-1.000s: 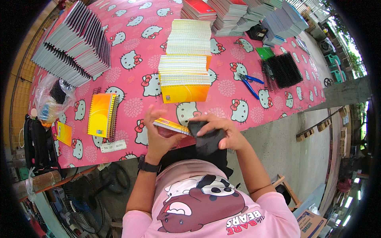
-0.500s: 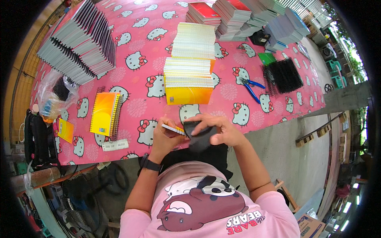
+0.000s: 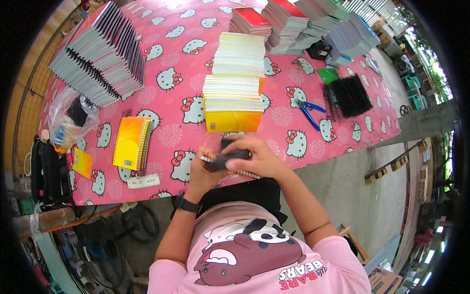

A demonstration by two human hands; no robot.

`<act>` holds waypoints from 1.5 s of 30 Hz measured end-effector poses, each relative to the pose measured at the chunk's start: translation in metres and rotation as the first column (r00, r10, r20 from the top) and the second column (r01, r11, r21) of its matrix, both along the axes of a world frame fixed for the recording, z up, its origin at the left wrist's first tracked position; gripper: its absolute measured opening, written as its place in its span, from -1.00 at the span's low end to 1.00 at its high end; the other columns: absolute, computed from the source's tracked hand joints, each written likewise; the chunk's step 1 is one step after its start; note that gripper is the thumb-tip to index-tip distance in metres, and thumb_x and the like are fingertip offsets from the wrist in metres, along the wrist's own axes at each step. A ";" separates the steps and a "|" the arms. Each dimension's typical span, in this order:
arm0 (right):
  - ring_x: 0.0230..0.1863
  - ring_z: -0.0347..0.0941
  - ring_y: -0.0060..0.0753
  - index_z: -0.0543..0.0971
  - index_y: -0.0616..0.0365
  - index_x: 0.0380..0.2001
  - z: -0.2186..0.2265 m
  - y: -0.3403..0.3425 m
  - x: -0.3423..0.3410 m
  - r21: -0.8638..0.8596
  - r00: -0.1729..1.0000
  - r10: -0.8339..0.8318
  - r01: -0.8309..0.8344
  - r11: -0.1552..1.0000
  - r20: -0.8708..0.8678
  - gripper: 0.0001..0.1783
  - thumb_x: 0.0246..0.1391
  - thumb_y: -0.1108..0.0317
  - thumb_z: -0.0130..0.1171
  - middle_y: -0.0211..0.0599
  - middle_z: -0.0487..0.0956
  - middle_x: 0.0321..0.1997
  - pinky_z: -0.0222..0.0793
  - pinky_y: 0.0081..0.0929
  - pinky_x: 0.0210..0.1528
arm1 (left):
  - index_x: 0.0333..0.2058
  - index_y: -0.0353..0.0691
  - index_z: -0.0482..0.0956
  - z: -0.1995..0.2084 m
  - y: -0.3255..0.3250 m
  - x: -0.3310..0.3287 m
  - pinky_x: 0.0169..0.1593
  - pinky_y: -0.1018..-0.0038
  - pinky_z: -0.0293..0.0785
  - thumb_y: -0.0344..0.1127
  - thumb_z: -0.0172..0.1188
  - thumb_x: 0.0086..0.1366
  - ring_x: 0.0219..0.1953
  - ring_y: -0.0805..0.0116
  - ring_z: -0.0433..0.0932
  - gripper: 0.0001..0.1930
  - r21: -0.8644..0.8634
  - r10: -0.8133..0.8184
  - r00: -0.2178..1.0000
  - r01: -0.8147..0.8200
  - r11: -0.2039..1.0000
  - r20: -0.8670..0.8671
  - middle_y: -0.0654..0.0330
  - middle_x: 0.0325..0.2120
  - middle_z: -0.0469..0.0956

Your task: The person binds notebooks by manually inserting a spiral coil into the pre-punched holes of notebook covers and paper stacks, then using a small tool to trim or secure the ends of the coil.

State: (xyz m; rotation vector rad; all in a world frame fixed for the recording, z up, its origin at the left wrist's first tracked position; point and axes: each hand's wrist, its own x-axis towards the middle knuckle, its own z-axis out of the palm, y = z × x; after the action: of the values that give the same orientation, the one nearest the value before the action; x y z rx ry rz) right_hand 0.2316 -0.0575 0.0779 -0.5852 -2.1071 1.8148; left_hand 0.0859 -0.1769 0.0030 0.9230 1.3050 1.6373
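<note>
My left hand (image 3: 201,172) is closed on a small notebook (image 3: 248,174), tilted so mainly its pale edge shows, with dark binding marks along it. My right hand (image 3: 258,158) grips a flat black object (image 3: 229,159) lying across the notebook, between the two hands. Motion blurs that black piece, so its kind is unclear. Just beyond my hands stands a row of yellow-orange notebooks (image 3: 233,121), pages upward. To the left lie finished-looking spiral notebooks with yellow covers (image 3: 128,142).
Blue-handled pliers (image 3: 310,115) and black spiral coils (image 3: 348,96) lie to the right. Tall stacks of spiral-bound notebooks (image 3: 100,54) rise at far left. Red-topped stacks (image 3: 250,20) stand at the back. A plastic bag (image 3: 68,120) and a white label strip (image 3: 143,181) sit on the left.
The black object and my right hand have moved left, onto the notebook. The notebook's edge now shows beneath my right hand.
</note>
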 end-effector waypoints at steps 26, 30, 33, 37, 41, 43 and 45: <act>-0.20 0.45 -0.25 0.52 0.17 -0.19 0.031 -0.030 0.027 0.409 0.953 -0.268 0.302 0.861 -0.139 -0.68 -0.08 0.40 0.26 -0.24 0.54 -0.24 0.34 -0.40 -0.15 | -0.40 -0.30 0.44 0.063 0.008 0.015 -0.34 0.65 0.34 -0.52 0.29 0.04 -0.43 0.59 0.40 -0.81 0.032 -0.005 0.888 0.022 0.999 -0.461 0.28 -0.49 0.44; -0.34 0.41 -0.38 0.52 0.17 -0.27 0.031 -0.034 0.020 0.251 0.946 -0.290 0.318 0.914 -0.143 -0.72 -0.12 0.43 0.29 -0.29 0.47 -0.38 0.32 -0.48 -0.29 | -0.41 -0.31 0.47 0.067 0.004 0.020 -0.36 0.59 0.40 -0.52 0.30 0.00 -0.46 0.52 0.46 -0.81 -0.004 -0.028 0.930 0.028 1.000 -0.367 0.23 -0.49 0.49; -0.45 0.33 -0.45 0.49 0.18 -0.35 0.025 -0.038 0.018 0.142 0.935 -0.317 0.340 0.930 -0.161 -0.74 -0.16 0.46 0.32 -0.32 0.39 -0.48 0.27 -0.56 -0.40 | -0.43 -0.32 0.48 0.068 0.003 0.023 -0.38 0.56 0.43 -0.52 0.32 -0.03 -0.47 0.48 0.50 -0.81 0.001 -0.026 0.944 0.028 1.000 -0.329 0.19 -0.50 0.52; -0.51 0.23 -0.47 0.46 0.17 -0.40 0.026 -0.036 0.019 0.254 0.950 -0.277 0.305 0.918 -0.141 -0.74 -0.18 0.46 0.34 -0.37 0.31 -0.52 0.20 -0.58 -0.46 | -0.44 -0.32 0.50 0.076 0.003 0.024 -0.38 0.54 0.45 -0.55 0.32 -0.05 -0.46 0.46 0.52 -0.82 -0.007 -0.065 0.936 0.066 0.998 -0.346 0.19 -0.51 0.51; -0.51 0.24 -0.45 0.46 0.17 -0.41 0.032 -0.033 0.020 0.313 0.965 -0.225 0.257 0.914 -0.133 -0.72 -0.20 0.45 0.36 -0.38 0.30 -0.51 0.20 -0.57 -0.46 | -0.45 -0.31 0.52 0.074 0.003 0.019 -0.38 0.53 0.45 -0.56 0.32 -0.06 -0.45 0.41 0.53 -0.82 0.035 -0.092 0.926 0.113 0.993 -0.365 0.17 -0.51 0.51; -0.49 0.27 -0.42 0.46 0.17 -0.42 0.039 -0.033 0.019 0.273 0.973 -0.199 0.224 0.935 -0.117 -0.72 -0.21 0.44 0.36 -0.36 0.32 -0.49 0.21 -0.55 -0.45 | -0.46 -0.30 0.52 0.072 0.004 0.014 -0.37 0.53 0.45 -0.56 0.32 -0.07 -0.45 0.39 0.53 -0.83 0.067 -0.083 0.903 0.122 0.990 -0.422 0.17 -0.50 0.51; -0.48 0.30 -0.40 0.46 0.17 -0.43 0.039 -0.033 0.019 0.281 0.973 -0.189 0.220 0.934 -0.133 -0.72 -0.22 0.43 0.37 -0.35 0.33 -0.49 0.22 -0.52 -0.45 | -0.45 -0.30 0.52 0.072 0.004 0.014 -0.37 0.52 0.44 -0.56 0.33 -0.07 -0.45 0.38 0.53 -0.82 0.065 -0.084 0.919 0.118 0.991 -0.386 0.16 -0.50 0.52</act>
State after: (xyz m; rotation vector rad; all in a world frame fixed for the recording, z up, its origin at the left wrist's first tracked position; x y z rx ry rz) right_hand 0.2502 -0.0902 0.1165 -0.5933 -2.1040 1.3570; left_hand 0.0999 -0.1730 0.0750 1.3956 1.4216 1.4893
